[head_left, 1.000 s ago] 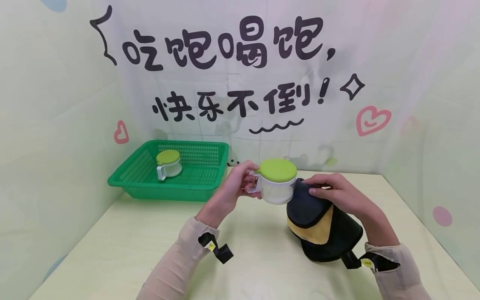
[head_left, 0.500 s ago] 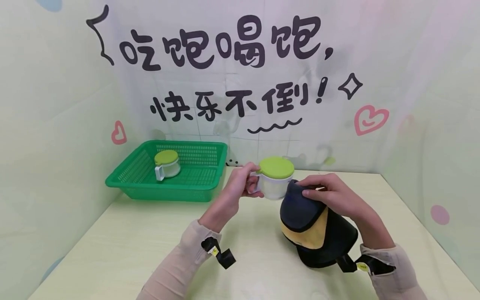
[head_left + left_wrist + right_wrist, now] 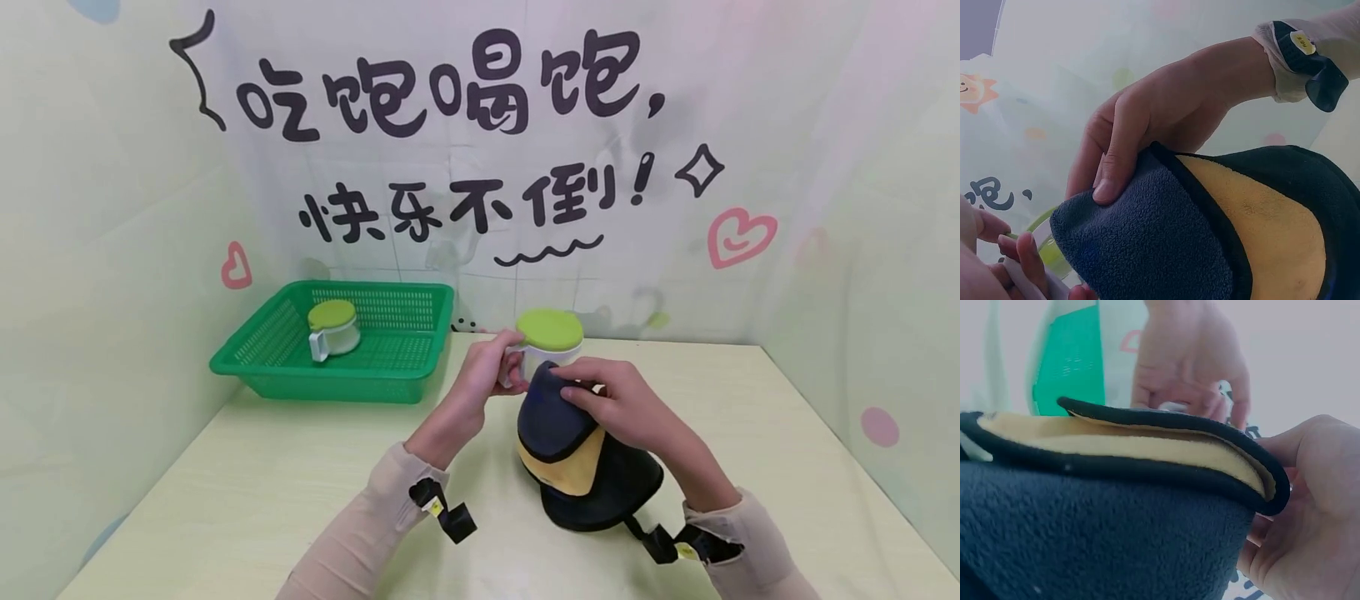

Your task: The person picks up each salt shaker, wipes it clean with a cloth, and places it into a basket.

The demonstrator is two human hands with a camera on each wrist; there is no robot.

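Note:
My left hand point(image 3: 482, 375) grips the white handle of a clear seasoning jar point(image 3: 551, 333) with a green lid, raised over the table. My right hand point(image 3: 618, 398) pinches a folded cleaning cloth point(image 3: 558, 417), dark blue on one face and yellow on the other, with black edging. The cloth hangs in front of the jar and covers its lower part in the head view. From the left wrist, the thumb of my right hand point(image 3: 1141, 144) presses on the blue side of the cloth point(image 3: 1147, 231). In the right wrist view the cloth hides most of the jar.
A green plastic basket point(image 3: 330, 388) stands at the back left of the pale table point(image 3: 262, 500). Inside it sits another seasoning jar point(image 3: 334, 327) with a green lid. A printed curtain point(image 3: 420, 158) hangs behind the table, with further sheets at both sides.
My right hand has moved left with the cloth, bringing it across the front of the jar. My left hand has shifted the jar slightly left and away from me.

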